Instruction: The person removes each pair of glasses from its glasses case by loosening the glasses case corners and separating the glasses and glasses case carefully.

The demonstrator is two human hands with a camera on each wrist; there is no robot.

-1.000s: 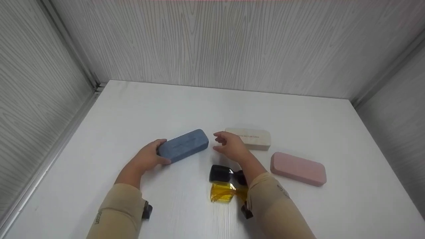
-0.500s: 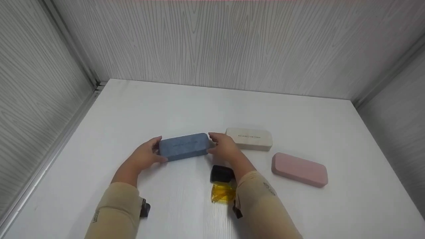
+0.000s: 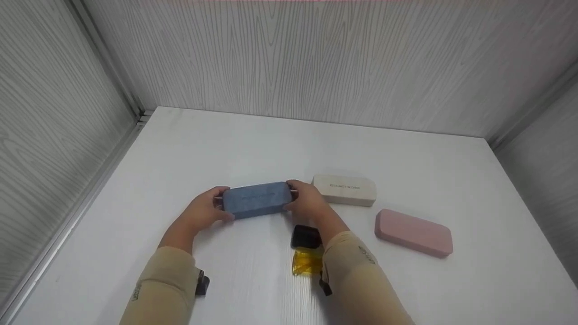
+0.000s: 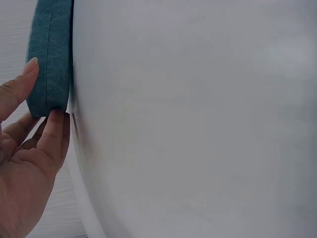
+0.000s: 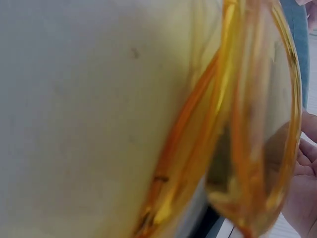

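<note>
A blue glasses case lies nearly crosswise in the middle of the white table, its lid down. My left hand grips its left end, thumb on the near side and fingers round the far corner. At the right end my right hand holds it the same way. The left wrist view shows the thumb against the seamed side of the case and fingertips at its end. In the right wrist view, yellow-framed glasses fill the foreground and partly cover the right hand.
A cream glasses case lies just right of my right hand, and a pink case farther right. Dark sunglasses and the yellow glasses sit partly under my right forearm. Wood-grain panels enclose the table.
My right hand has come left and taken hold of the blue case's right end. The case has swung from a slant to nearly level across the view.
</note>
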